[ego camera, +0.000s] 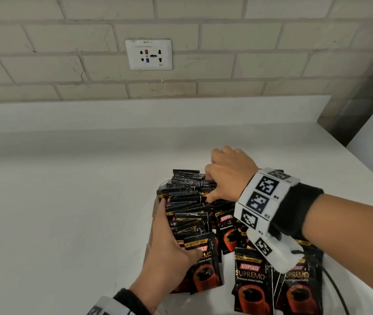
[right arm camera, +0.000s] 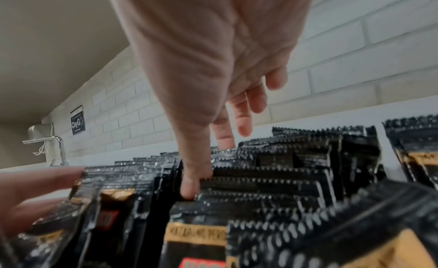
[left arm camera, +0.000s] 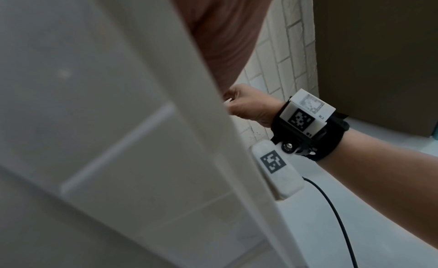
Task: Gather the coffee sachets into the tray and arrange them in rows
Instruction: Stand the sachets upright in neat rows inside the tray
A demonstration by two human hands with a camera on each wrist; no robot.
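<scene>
Black Kopiko coffee sachets (ego camera: 187, 214) stand packed upright in rows inside a white tray (ego camera: 162, 184). More of these sachets (ego camera: 251, 283) lean at the front right. My left hand (ego camera: 167, 235) lies along the left side of the left row, its fingers (right arm camera: 35, 187) straight against the packs and its thumb across the front sachet. My right hand (ego camera: 212, 187) reaches down over the far end of the rows. There its thumb (right arm camera: 192, 178) dips between two rows while its straight fingers touch the sachet tops. The tray's wall (left arm camera: 118, 141) fills the left wrist view.
The tray sits on a white counter (ego camera: 67, 201) against a pale brick wall with a socket (ego camera: 148, 54). A dark panel (ego camera: 363, 98) stands at the back right. A black cable (ego camera: 338, 289) runs by the tray's right side. A tap (right arm camera: 57, 146) stands far left.
</scene>
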